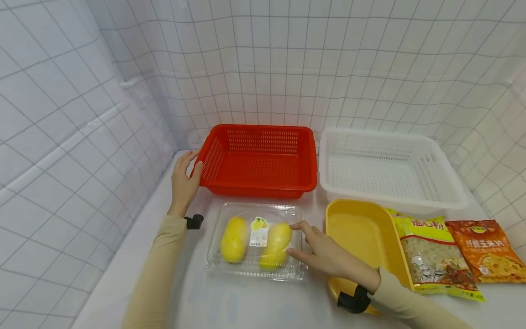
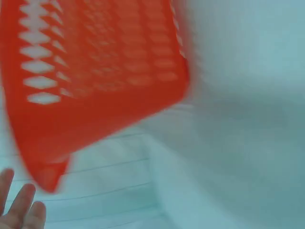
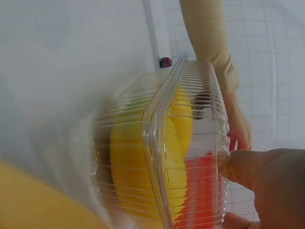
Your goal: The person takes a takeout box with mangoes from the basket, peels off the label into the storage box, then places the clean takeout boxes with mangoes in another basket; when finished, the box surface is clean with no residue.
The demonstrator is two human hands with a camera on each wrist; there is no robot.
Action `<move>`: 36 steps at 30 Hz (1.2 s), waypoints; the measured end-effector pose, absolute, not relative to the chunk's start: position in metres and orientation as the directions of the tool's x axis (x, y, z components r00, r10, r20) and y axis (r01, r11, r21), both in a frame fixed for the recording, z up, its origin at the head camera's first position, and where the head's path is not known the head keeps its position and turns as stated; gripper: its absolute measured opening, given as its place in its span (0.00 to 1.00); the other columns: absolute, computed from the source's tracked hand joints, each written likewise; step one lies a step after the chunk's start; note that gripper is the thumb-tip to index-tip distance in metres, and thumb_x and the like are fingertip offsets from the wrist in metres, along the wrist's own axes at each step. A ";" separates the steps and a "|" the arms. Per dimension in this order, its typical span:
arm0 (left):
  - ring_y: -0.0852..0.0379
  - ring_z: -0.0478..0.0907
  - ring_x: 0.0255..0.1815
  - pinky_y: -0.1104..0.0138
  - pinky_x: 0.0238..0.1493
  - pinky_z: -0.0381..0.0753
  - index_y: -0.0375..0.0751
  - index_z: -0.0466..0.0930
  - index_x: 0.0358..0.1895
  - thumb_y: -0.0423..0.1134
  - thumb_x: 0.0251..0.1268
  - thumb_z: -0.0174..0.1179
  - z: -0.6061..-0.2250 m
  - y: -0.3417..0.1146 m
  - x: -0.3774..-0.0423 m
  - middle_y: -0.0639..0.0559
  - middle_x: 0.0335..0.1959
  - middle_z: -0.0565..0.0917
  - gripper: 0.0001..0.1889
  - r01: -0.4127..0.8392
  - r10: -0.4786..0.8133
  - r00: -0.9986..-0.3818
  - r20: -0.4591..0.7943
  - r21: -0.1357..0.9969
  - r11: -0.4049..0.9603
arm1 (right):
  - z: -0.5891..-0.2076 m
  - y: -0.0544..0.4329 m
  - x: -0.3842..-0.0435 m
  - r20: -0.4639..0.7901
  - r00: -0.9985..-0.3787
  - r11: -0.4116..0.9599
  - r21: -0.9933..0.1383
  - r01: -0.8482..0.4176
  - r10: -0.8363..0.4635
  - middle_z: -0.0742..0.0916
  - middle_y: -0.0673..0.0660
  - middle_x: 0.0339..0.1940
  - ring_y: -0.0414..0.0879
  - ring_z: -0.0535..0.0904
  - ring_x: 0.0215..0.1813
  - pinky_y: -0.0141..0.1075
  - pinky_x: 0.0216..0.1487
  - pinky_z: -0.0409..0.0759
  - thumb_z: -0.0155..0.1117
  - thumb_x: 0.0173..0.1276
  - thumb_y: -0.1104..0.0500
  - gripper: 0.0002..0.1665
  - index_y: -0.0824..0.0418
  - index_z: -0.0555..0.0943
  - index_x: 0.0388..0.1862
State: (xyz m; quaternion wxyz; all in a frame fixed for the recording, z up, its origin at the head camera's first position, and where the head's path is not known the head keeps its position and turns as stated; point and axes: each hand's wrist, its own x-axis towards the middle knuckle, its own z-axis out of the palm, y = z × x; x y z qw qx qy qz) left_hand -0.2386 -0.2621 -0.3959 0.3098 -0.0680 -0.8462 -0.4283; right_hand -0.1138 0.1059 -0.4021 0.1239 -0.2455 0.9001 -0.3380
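In the head view, a red plastic basket (image 1: 263, 187) stands at the back. My left hand (image 1: 186, 180) is at its left end, thumb by the rim. The left wrist view shows straight fingers (image 2: 21, 210) below the corner of the blurred basket (image 2: 109, 105); its thumb is out of that view. In front of the basket sits a closed clear plastic box (image 1: 255, 269) with several yellow fruits (image 1: 233, 240) and a white label (image 1: 259, 233). My right hand (image 1: 324, 251) is at the box's right side, index finger extended over the lid. A finger (image 3: 243, 167) touches the clear wall in the right wrist view.
A white basket (image 1: 390, 197) stands right of the red one. In front of it is a yellow tray (image 1: 359, 228), partly under my right forearm. Farther right lie a yellow-green pasta bag (image 1: 435, 256) and an orange snack bag (image 1: 486, 251). Grid-patterned cloth (image 1: 279, 64) encloses the table.
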 end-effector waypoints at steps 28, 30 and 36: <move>0.49 0.35 0.75 0.42 0.67 0.45 0.49 0.58 0.73 0.65 0.48 0.66 -0.416 -0.214 -0.127 0.50 0.76 0.50 0.49 0.506 0.518 -0.845 0.135 0.514 0.692 | -0.401 0.105 -0.113 -0.072 -0.852 0.665 -0.661 -0.348 -0.518 0.79 0.61 0.49 0.50 0.77 0.44 0.49 0.43 0.79 0.61 0.64 0.37 0.35 0.49 0.65 0.64; 0.48 0.36 0.75 0.42 0.67 0.45 0.48 0.58 0.73 0.64 0.48 0.66 -0.417 -0.213 -0.127 0.49 0.75 0.51 0.49 0.514 0.518 -0.842 0.149 0.513 0.688 | -0.399 0.106 -0.112 -0.073 -0.848 0.665 -0.657 -0.355 -0.524 0.79 0.61 0.50 0.50 0.78 0.44 0.48 0.44 0.78 0.59 0.64 0.35 0.36 0.49 0.65 0.65; 0.48 0.35 0.75 0.44 0.68 0.43 0.48 0.59 0.73 0.65 0.48 0.66 -0.417 -0.211 -0.128 0.50 0.76 0.51 0.49 0.514 0.519 -0.842 0.150 0.515 0.686 | -0.381 0.113 -0.114 0.017 -0.838 0.698 -0.545 -0.465 -0.545 0.85 0.54 0.40 0.46 0.80 0.39 0.44 0.42 0.78 0.53 0.67 0.34 0.34 0.53 0.72 0.63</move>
